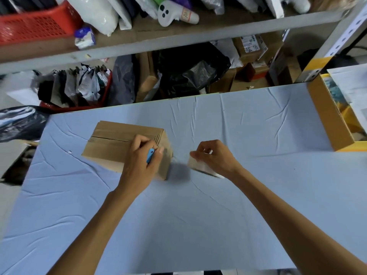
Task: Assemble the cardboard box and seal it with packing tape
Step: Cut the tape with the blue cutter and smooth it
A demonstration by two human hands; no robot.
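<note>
The left hand [141, 161] is gripping a small blue tool [150, 155] and resting on the near right end of the closed cardboard box [111, 137], which is sitting left of centre on the blue-covered surface [248, 124]. The right hand [216, 157] is clutching a blurred packing tape roll [198, 166] just right of the box.

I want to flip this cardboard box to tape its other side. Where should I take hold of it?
Probably by its two short end faces, coming from above with a hand at each end. The cardboard box lies flat, flaps closed, so it offers no rim; the left hand, holding a blue tool, rests at the right end.
</note>
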